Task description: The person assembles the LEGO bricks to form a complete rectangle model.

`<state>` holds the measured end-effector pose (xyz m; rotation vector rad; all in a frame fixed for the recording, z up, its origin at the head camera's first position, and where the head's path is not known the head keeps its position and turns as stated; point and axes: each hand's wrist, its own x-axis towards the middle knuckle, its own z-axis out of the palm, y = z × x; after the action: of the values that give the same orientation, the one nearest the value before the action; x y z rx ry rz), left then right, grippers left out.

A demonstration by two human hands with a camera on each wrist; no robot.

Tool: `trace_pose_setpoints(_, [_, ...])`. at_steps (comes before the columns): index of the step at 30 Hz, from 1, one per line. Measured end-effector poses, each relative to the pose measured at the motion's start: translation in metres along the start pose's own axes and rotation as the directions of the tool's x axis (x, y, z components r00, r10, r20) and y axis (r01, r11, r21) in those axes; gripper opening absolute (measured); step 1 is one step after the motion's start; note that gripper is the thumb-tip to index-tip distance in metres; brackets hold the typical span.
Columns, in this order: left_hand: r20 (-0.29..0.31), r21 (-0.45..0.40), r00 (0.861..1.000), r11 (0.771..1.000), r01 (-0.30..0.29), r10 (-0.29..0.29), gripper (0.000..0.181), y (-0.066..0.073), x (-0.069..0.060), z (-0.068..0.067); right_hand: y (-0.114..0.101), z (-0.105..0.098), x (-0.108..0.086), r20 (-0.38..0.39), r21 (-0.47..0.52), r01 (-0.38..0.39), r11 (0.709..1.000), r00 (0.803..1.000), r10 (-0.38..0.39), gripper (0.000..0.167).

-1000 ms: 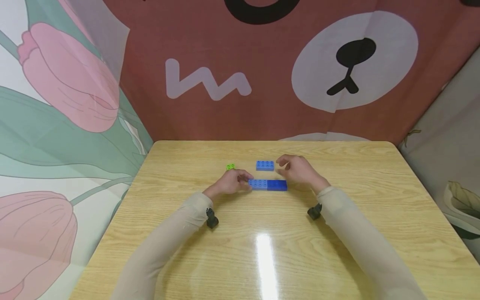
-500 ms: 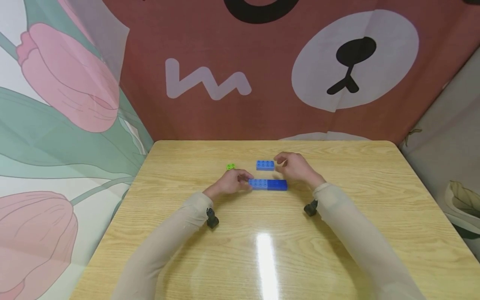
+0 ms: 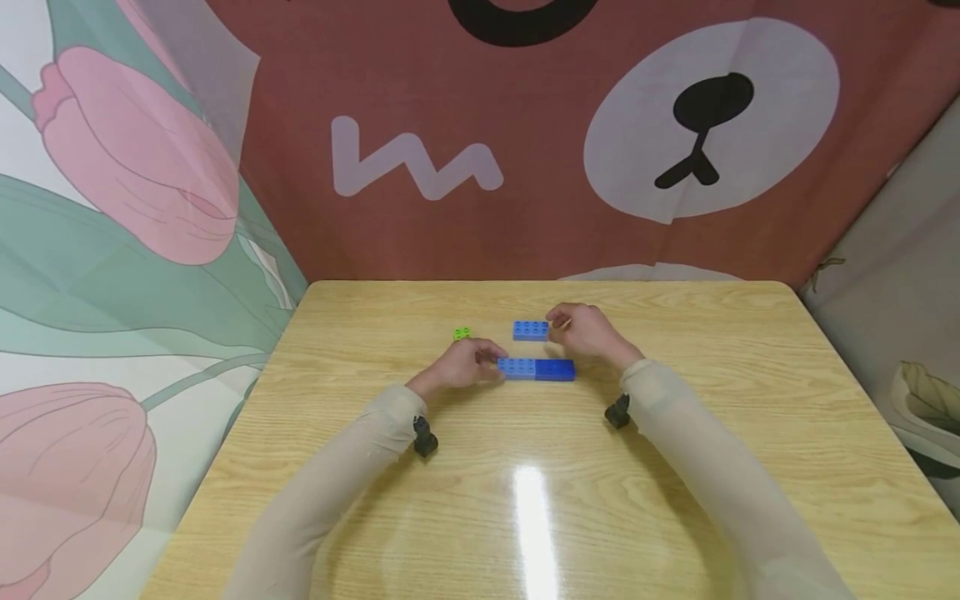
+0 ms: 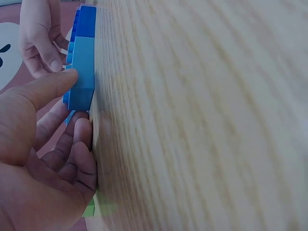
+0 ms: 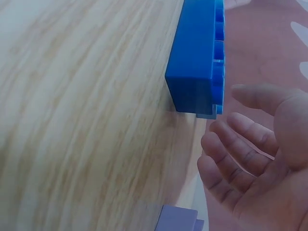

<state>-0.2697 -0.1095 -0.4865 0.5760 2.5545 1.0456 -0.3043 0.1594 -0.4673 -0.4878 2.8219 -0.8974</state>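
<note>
A row of a light blue toy building brick (image 3: 517, 368) and a dark blue brick (image 3: 555, 370) lies end to end on the wooden table. My left hand (image 3: 467, 364) holds the left end of the light blue brick, its thumb (image 4: 65, 81) against it and the fingers bent behind. Farther back sits another blue brick (image 3: 531, 331), studs up. At that brick's right end is my right hand (image 3: 590, 331), thumb and fingers apart and loosely bent; whether it touches the brick I cannot tell.
A small green brick (image 3: 462, 332) stands just behind my left hand. In the right wrist view, a pale purple brick (image 5: 177, 219) shows at the bottom edge. Printed cloth (image 3: 450, 242) hangs along the table's back edge.
My right hand has shifted slightly left and back, closer to the far blue brick. The left hand and the brick row stay where they were.
</note>
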Motion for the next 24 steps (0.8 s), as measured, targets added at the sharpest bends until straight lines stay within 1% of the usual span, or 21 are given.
trace_pose_setpoints(8, [0.003,0.016,1.0,1.0,-0.005,0.005,0.032,0.001,0.0,0.0,0.004,0.003,0.006,0.002,-0.008,-0.004,1.0,1.0,0.004,0.033])
trace_pose_setpoints(14, [0.005,0.022,1.0,1.0,-0.012,0.012,0.031,0.0,0.001,0.0,0.0,0.004,0.007,0.008,-0.012,-0.017,1.0,1.0,0.017,0.035])
trace_pose_setpoints(20, [0.005,0.014,1.0,1.0,0.0,0.0,0.031,-0.001,0.001,0.0,-0.001,0.006,0.009,0.017,-0.034,-0.016,0.999,1.0,0.016,0.038])
trace_pose_setpoints(24, [0.003,0.007,1.0,1.0,-0.001,0.001,0.031,-0.001,0.001,0.0,0.0,0.007,0.012,0.021,-0.042,-0.015,0.999,1.0,0.016,0.038])
